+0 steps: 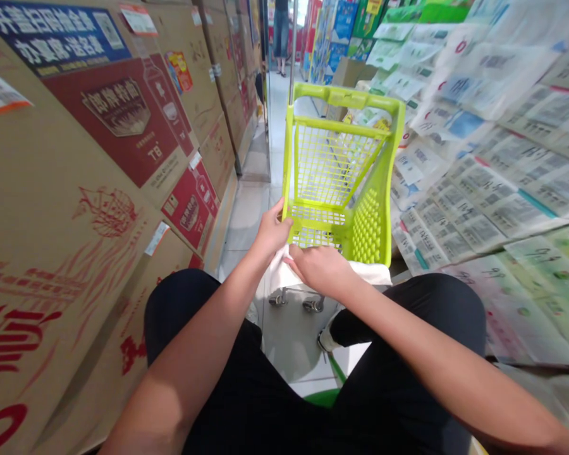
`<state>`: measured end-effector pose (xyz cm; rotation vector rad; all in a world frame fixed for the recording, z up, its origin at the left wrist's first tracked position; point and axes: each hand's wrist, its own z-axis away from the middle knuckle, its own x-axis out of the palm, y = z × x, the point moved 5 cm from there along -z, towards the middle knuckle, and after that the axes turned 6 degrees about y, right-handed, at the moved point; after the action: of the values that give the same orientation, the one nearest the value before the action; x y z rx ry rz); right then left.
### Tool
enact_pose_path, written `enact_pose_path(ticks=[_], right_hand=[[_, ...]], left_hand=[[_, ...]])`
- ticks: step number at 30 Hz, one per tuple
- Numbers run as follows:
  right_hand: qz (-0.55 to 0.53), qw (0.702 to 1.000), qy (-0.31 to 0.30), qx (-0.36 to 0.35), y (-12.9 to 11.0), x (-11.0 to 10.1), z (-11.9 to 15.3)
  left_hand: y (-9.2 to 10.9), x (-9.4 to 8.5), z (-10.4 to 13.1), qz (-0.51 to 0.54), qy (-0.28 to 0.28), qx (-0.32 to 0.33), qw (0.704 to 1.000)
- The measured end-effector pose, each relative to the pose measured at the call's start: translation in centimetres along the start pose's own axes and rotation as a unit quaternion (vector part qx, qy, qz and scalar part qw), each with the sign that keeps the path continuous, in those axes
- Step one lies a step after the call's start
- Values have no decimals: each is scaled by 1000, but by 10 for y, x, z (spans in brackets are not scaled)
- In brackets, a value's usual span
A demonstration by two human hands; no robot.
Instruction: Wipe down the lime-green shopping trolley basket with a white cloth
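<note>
A yellow-green plastic shopping cart (337,126) stands between my knees, its lattice basket tilted toward me. My left hand (274,229) is at the cart's lower left edge, with its thumb and fingers partly spread around the rim and the end of a white cloth. Just to its right, my right hand (318,265) is closed on the white cloth (372,273), which lies along the cart's bottom edge. Its fingertips are pressed together near my left hand. The cart's small wheels (313,306) show below the cloth.
Stacked cardboard boxes (99,215) wall in the left side. Packs of paper tissue (483,177) are piled high on the right. A tiled aisle (278,114) runs ahead, where a person (281,35) stands far off. Something green (325,397) is under me.
</note>
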<state>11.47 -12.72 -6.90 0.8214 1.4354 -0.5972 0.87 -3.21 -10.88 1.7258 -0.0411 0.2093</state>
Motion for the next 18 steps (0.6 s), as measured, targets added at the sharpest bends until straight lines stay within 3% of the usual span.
enact_pose_path(ticks=[6, 9, 13, 16, 18], right_hand=[[5, 1000, 13, 3, 38, 6, 40], [13, 1000, 5, 15, 40, 6, 45], [13, 1000, -21, 16, 17, 2, 20], [-1, 1000, -23, 21, 6, -1, 3], [-12, 1000, -14, 22, 8, -2, 4]], left_hand=[[-1, -31, -28, 26, -32, -63, 997], [2, -23, -20, 40, 7, -44, 998], [1, 1, 0, 35, 55, -15, 998], [-1, 6, 2, 24, 29, -16, 999], [-1, -1, -6, 20, 5, -28, 999]])
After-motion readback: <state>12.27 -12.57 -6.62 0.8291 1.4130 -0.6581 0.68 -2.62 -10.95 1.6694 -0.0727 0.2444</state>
